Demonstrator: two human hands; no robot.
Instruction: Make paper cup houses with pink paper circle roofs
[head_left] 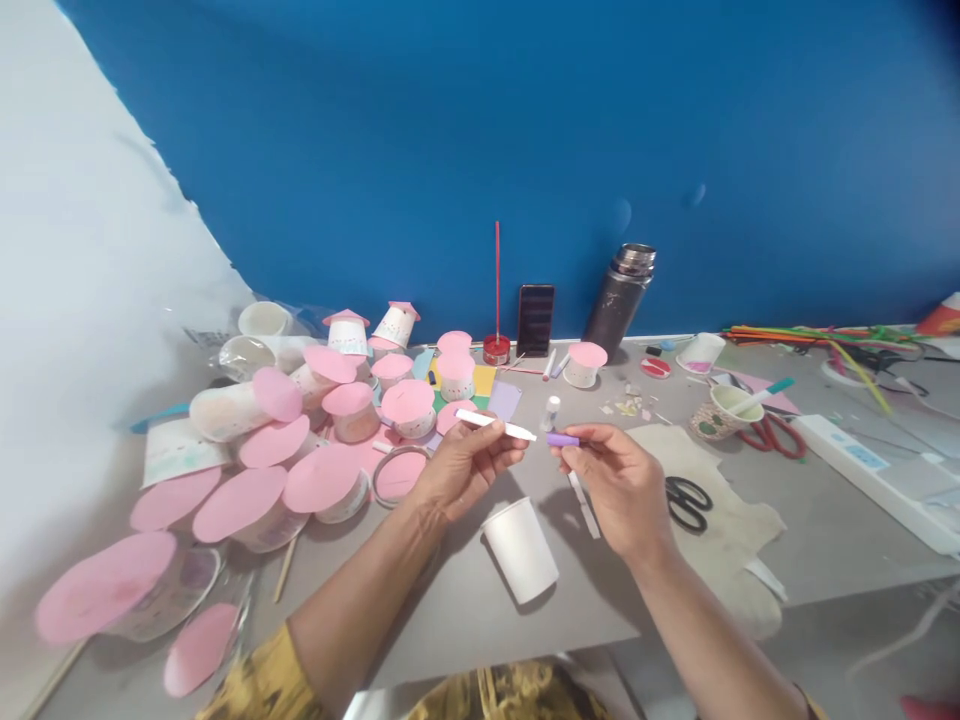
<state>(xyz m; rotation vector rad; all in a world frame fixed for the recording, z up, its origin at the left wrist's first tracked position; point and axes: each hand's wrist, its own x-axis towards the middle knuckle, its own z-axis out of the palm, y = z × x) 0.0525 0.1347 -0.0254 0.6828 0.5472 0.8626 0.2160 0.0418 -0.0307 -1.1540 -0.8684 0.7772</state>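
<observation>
My left hand pinches a white marker pen by its barrel, its tip pointing right. In my right hand is a purple marker cap, held between thumb and fingers. A small gap separates the pen's tip from the cap. Below both hands a plain white paper cup stands tilted in view on the grey table. Between them, a little farther off, a small white glue bottle or stick stands upright. A white pen-like strip lies beside my right hand.
Many paper cups with pink discs crowd the left. Black-handled scissors lie on a beige cloth at right, near red-handled scissors and a power strip. A phone and dark flask stand by the blue wall.
</observation>
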